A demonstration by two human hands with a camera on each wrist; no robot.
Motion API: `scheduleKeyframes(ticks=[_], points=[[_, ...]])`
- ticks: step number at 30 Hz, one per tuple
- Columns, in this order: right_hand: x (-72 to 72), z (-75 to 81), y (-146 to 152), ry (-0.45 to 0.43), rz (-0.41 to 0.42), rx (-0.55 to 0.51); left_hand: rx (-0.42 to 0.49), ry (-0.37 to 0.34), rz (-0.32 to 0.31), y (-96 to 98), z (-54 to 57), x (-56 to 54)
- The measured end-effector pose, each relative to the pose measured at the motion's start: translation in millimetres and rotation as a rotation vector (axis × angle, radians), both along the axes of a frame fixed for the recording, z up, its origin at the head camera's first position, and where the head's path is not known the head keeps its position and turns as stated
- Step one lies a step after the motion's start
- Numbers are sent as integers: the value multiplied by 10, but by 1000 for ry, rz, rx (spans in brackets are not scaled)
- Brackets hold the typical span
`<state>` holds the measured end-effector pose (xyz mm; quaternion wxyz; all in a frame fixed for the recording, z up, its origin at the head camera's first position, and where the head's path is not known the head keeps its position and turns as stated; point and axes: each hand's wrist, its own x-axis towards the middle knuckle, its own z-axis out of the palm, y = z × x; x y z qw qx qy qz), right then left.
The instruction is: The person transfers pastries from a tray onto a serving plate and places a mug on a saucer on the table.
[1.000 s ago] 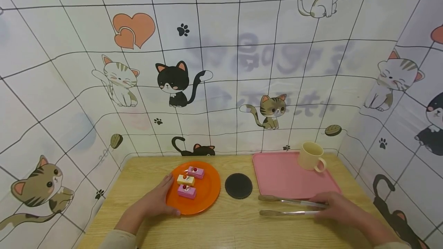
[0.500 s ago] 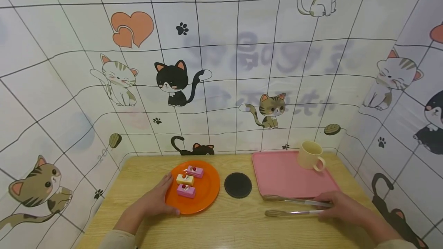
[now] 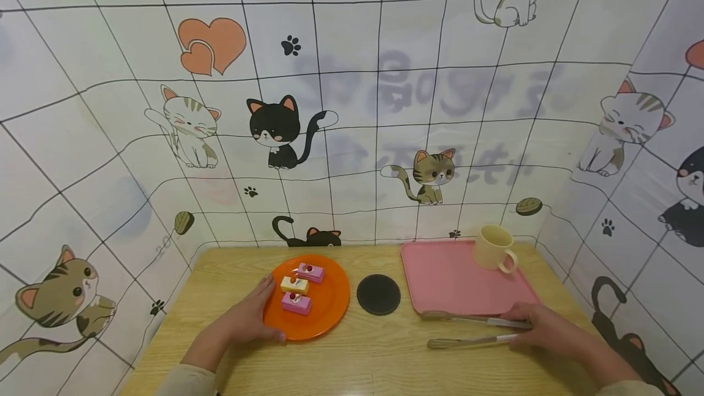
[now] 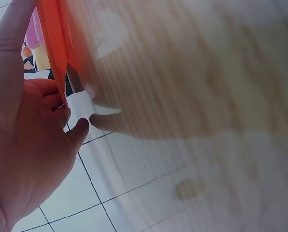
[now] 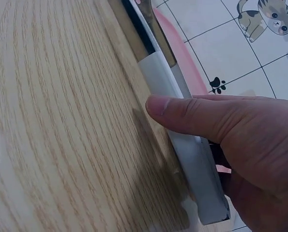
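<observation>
An orange plate (image 3: 331, 305) lies at the left of the table, carrying a far pink toy cake slice (image 3: 312, 273), a yellow one (image 3: 295, 286) and a near pink one (image 3: 297, 305). My left hand (image 3: 249, 319) holds the plate's left side, fingers along the rim and thumb at its front; the left wrist view shows the fingers bent at the orange edge. At the right, my right hand (image 3: 541, 332) grips a pair of tongs (image 3: 470, 342) by the pale handles, their spread arms pointing left with nothing between the tips. The thumb presses the near handle (image 5: 182, 150).
A pink tray (image 3: 451, 280) lies behind the tongs, with a cream mug (image 3: 493, 248) at its far right corner. Between plate and tray sits a round black coaster (image 3: 379, 294). Cat-printed walls (image 3: 352, 139) close in the table's back and sides.
The tongs have shifted a little to the right with my right hand, the lower tip moving most. My left hand, the plate and the cake slices stay put.
</observation>
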<state>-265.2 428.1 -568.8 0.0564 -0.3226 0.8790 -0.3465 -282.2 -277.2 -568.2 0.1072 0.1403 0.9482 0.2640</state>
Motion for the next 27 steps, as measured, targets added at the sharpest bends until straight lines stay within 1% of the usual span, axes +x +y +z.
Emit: scheduleKeyframes(ticks=[6,10,12,15,17,22,24,27], points=[[32,46,20,-14,-48,48,-6,-4,11,5,-18,-8],[54,69,24,-63,-97,61,-7,-7,12,1,-36,-17],[65,71,26,-101,-126,58,-9,-7,11,-1,-39,-19],[74,55,29,-129,-144,46,-11,-4,11,-2,-39,-21],[76,30,29,-109,-138,37,-13,-4,11,-1,-35,-20],[82,-30,29,-15,-109,17,-13,-9,11,2,-24,-15],[86,-40,24,1,-114,13,-13,-9,11,4,-21,-16],[97,-47,18,3,-122,10,-18,-7,10,6,-24,-23]])
